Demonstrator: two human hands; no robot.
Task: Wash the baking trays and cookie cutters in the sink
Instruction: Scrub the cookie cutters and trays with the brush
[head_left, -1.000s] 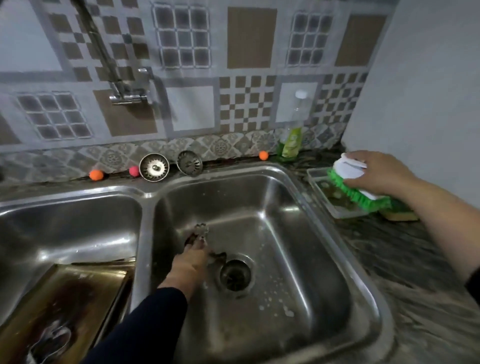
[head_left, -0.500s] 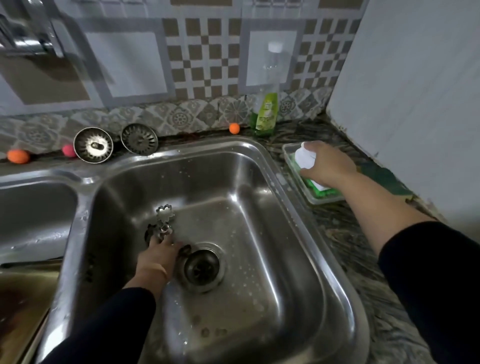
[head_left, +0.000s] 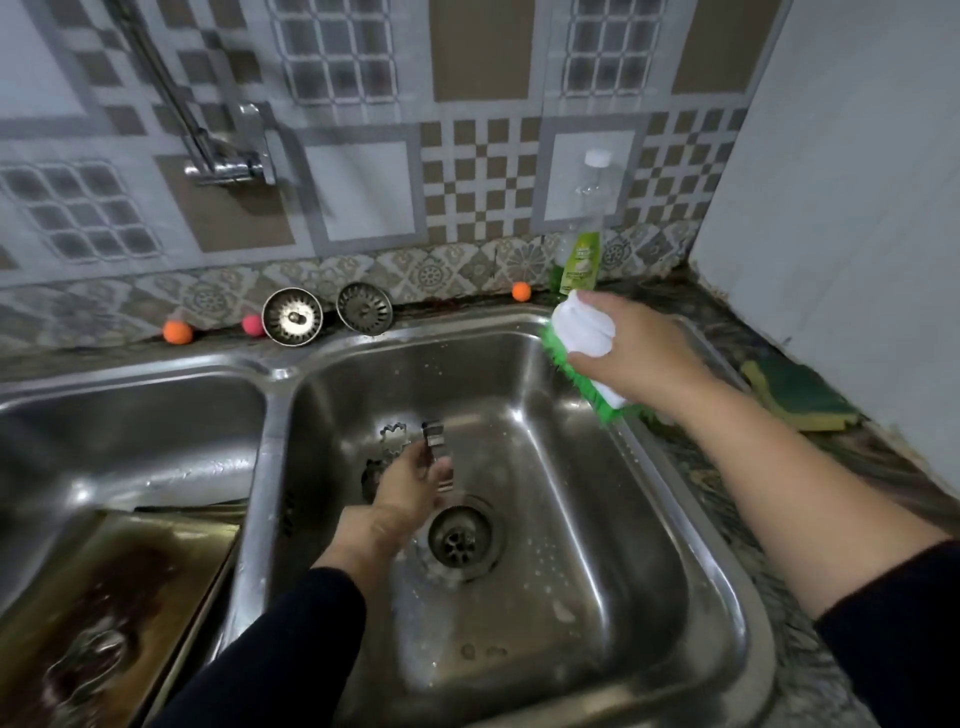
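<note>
Your left hand (head_left: 410, 486) is down in the right basin of the sink (head_left: 691, 545), at about 10 o'clock from the drain (head_left: 460, 540), its fingers pinching a metal cookie cutter (head_left: 434, 447) that stands up out of the grasp. A second cutter with a scalloped edge (head_left: 393, 438) lies on the basin floor just beside it at 9 o'clock; a darker piece by your wrist may be a third cutter, but it is too blurred to tell. Your right hand (head_left: 634, 348) is over the basin's 1 o'clock corner, fingers clenched round the white handle of a scrub brush (head_left: 582, 332), green bristles facing the basin. A stained baking tray (head_left: 104, 597) leans in the left basin at 8 o'clock. On the bench at 3 o'clock lies a green and yellow sponge (head_left: 797, 395); a soap bottle (head_left: 584, 244) stands at 12 o'clock by the wall.
</note>
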